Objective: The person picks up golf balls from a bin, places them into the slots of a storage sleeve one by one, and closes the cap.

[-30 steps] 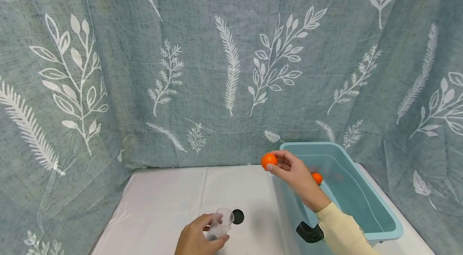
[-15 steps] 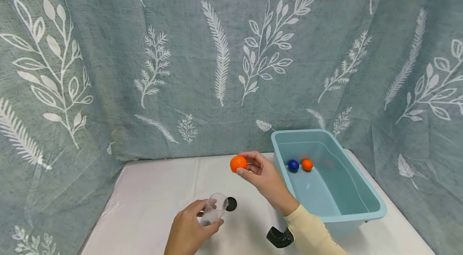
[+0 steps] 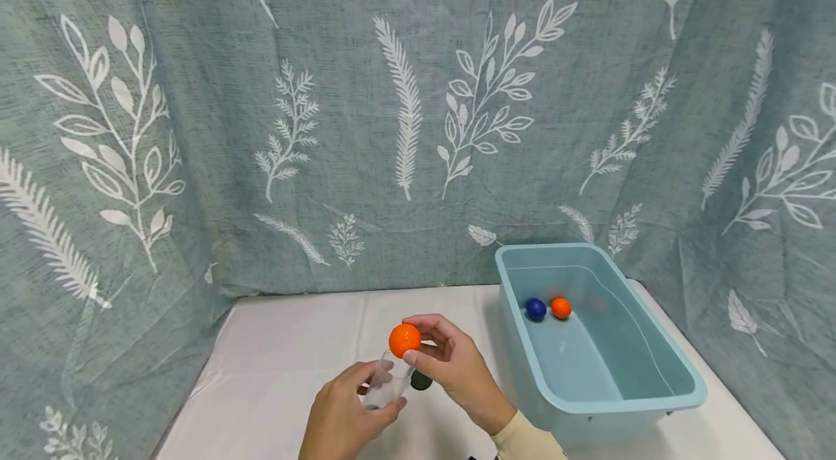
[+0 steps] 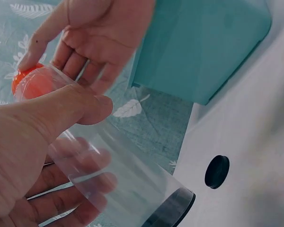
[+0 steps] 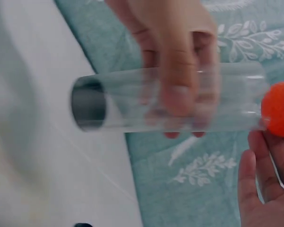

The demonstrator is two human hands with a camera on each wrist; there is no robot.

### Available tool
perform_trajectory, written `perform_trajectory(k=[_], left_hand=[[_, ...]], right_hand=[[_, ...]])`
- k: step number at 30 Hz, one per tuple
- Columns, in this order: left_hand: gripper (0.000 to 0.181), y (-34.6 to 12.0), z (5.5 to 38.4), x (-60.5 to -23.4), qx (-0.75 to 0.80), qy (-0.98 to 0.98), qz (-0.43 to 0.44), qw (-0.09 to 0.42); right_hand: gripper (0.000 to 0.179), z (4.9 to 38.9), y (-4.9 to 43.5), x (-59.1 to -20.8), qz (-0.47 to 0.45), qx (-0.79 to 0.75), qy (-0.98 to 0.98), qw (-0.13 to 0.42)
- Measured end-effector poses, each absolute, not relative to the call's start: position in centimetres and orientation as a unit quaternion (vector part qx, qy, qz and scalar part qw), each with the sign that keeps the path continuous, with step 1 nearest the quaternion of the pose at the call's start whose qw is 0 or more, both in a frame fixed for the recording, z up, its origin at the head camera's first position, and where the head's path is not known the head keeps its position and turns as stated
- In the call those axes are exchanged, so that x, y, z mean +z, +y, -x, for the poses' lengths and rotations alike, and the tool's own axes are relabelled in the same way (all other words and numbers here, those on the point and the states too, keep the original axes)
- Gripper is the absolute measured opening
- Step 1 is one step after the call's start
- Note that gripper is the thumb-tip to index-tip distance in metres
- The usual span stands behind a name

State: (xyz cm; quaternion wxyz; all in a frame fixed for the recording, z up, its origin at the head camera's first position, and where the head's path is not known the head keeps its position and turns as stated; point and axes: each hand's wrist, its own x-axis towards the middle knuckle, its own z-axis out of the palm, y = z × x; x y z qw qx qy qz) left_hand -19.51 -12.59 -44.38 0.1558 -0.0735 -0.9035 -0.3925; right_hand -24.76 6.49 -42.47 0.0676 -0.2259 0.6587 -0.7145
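Observation:
My left hand grips a clear plastic tube with thumb and fingers around its side. The tube has a black base and an open mouth, tilted up toward my other hand. Thumb and fingers of my right hand pinch an orange golf ball right at that mouth. In the right wrist view the ball overlaps the tube's rim. A round black cap lies on the white table behind the tube, partly hidden by my right hand in the head view.
To the right stands a pale teal bin. On its floor lie a dark blue ball and another orange ball, side by side. A leaf-patterned curtain hangs behind the white table.
My right hand has carried the orange golf ball leftward and down from beside the bin to the tube's mouth. The left hand keeps its grip on the tube.

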Motion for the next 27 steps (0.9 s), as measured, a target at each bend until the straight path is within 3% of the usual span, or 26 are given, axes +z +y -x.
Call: perform_trajectory(k=[13,20,27], left_hand=[[0.037,-12.5,19.4,-44.3,-0.373,-0.905,0.071,0.191],[0.042,-12.5,19.4,-44.6,-0.375,-0.896,0.087,0.221],[0.041,-12.4,19.1,-44.7,-0.388,-0.9,0.07,0.185]], right_hand=[[0.038,23.7,6.2,-44.3,0.242,-0.722,0.641,0.094],[0.033,24.0,6.8,-43.6,0.265,-0.704,0.657,0.049],[0.027,24.6,7.8,-42.7,0.23,-0.697,0.679,0.011]])
